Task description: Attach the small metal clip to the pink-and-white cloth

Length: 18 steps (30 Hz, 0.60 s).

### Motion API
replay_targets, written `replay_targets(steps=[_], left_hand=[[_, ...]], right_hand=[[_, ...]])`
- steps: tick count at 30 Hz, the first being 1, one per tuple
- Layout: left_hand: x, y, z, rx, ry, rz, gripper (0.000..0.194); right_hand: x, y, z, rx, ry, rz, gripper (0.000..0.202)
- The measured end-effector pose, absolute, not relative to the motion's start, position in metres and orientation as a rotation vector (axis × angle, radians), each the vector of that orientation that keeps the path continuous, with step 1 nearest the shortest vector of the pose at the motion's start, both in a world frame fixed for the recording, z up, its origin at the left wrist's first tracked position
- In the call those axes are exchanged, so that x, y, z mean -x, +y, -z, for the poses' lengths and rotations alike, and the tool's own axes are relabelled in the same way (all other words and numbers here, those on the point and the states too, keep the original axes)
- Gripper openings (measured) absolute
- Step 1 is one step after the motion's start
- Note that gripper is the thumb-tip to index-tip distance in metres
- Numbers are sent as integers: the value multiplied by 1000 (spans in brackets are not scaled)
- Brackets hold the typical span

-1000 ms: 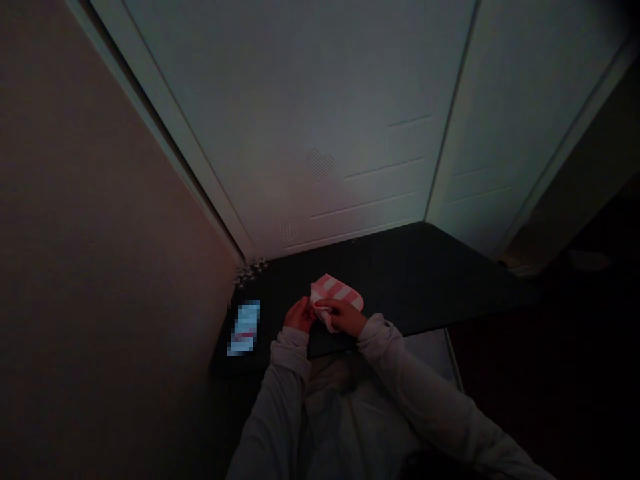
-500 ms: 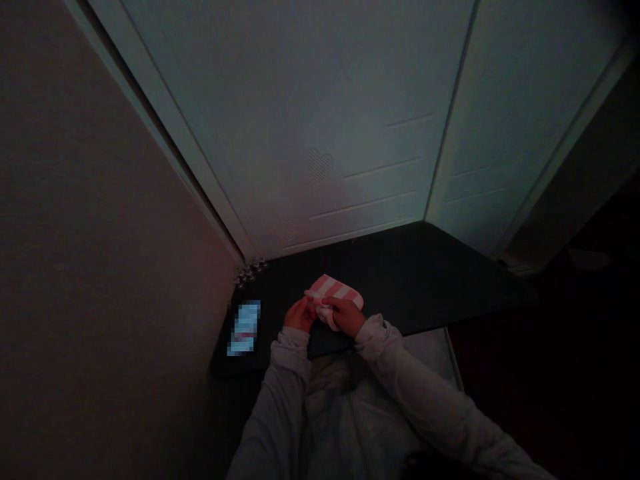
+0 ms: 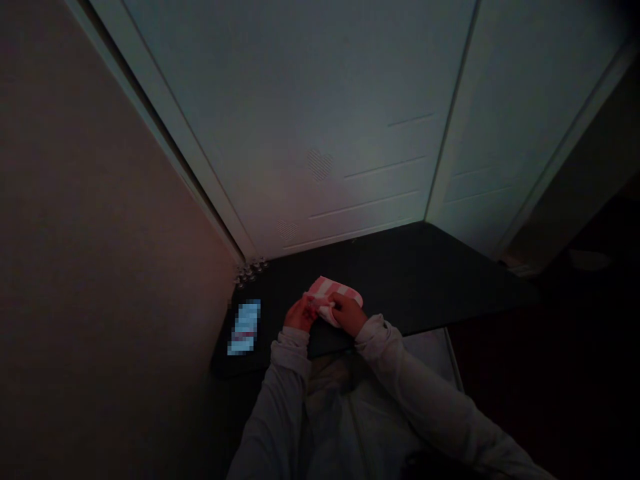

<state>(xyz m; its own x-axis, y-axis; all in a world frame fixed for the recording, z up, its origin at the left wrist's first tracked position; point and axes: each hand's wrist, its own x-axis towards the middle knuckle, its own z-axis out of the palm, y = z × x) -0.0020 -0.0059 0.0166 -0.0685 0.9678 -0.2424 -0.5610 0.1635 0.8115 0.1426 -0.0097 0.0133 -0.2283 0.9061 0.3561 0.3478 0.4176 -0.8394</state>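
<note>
Dim white panels [image 3: 300,100] back a dark table [image 3: 425,280]. Both hands grip a pink-and-white striped cloth [image 3: 337,288] near its front edge: the right hand [image 3: 351,315] pinches the near side, the left hand [image 3: 298,315] the left end. Outward, a blurred bright rectangle [image 3: 245,327] lies by the left edge, small shiny objects [image 3: 251,271] at the back left corner.

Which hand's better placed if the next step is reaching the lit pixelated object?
Probably left: the left hand is nearer the lit pixelated object. The right hand is farther off, pinching the pink striped cloth.
</note>
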Motion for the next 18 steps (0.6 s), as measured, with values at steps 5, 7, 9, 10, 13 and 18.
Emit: replay_targets(steps=[5,7,9,10,13,18], left_hand=[[0,-6,-16,-590,978,-1362,20],[-1,-6,-15,-630,997,-1393,21],[-3,-6,-14,-662,1005,-1441,24],[-3,-6,-13,-675,1005,-1453,25],[-4,-5,-12,-696,1013,-1454,29],[-4,-6,-13,-722,1038,-1436,30]], right_hand=[[-142,-10,-13,977,-1749,-923,23],[-142,-9,-11,918,-1750,-966,27],[-142,-8,-10,868,-1772,-976,30],[-142,-8,-11,849,-1791,-975,31],[-142,-9,-13,807,-1847,-959,32],[-143,-11,-17,753,-1919,-927,36]])
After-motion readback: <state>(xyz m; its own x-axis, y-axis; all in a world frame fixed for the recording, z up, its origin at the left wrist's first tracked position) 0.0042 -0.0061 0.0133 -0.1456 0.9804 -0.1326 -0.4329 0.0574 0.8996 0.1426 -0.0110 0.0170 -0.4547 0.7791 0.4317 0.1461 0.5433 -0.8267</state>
